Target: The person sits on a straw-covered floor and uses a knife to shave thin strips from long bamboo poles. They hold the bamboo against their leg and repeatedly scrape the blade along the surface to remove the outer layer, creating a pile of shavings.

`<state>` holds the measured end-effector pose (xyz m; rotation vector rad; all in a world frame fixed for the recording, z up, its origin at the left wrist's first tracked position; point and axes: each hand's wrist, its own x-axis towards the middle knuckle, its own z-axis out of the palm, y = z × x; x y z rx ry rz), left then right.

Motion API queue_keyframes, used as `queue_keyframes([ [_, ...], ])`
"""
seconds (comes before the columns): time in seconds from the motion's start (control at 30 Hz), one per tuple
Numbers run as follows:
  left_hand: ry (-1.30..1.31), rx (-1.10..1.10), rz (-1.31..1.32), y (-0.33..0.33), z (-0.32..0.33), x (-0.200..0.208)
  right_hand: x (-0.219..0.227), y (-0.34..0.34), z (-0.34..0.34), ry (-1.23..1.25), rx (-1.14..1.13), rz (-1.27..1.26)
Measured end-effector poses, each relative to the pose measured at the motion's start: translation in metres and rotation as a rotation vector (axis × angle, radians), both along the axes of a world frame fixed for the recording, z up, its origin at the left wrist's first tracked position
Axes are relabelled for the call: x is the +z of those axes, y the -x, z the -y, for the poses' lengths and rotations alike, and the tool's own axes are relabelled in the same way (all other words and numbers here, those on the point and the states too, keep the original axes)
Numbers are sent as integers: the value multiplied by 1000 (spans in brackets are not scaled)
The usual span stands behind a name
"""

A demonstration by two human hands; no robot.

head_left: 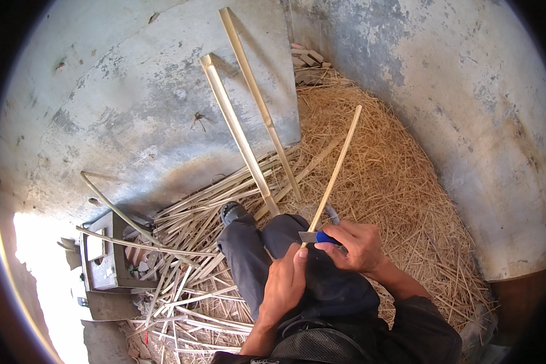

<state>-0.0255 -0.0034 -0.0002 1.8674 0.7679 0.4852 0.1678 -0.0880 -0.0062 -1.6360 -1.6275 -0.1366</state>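
Blotched, flaking walls [121, 91] in grey and white close in a corner whose floor is deep in straw-coloured shavings [394, 194], thickest along the right side. Left of that, a broad tangle of split strips [194, 209], apparently bamboo, spreads past the person's dark trousers [239, 252]. Two wider lengths, a nearer one [239, 133] and a farther one [258, 100], slant upward before the left wall, the nearer one's foot just beside the knees. Farther left, near the bright opening, sits a grey box [106, 249] with a strip lying across it.

Above the lap, a narrow pale strip [340, 164] points up and away from the body, its far end free over the shavings. The left grip [284, 280] is closed round its near end, thumb uppermost. The right grip [355, 246] is curled firmly about a knife's blue handle [327, 238], and the flat blade [307, 237] lies across the strip just beyond the left thumb.

Judging by the litter, plenty of splitting and paring is done, while this strip seems mid-trim; which stretches of it are finished cannot be told. Both wider lengths look whole, so they probably remain to be worked down.
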Motion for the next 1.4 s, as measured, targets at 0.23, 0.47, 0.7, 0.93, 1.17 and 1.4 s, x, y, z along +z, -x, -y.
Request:
queue_keyframes([
  [0.23, -112, 32, -50, 0, 4, -11, -2, -9, -2, -12, -25, 40],
  [0.47, -144, 71, -96, -2, 3, -6, -6, -24, -9, -69, -12, 84],
  [0.7, -133, 58, -223, 17, 12, -15, -2, -70, -28, -168, -144, 49],
  [0.93, -139, 43, -296, 46, 22, -27, -8, -166, -32, -204, -498, -12],
  [1.17, -220, 91, -268, 27, 4, -30, -15, -69, -23, -143, -151, -141],
  [1.4, -247, 87, -209, 3, -1, -21, -21, -6, -10, -29, 59, -43],
])
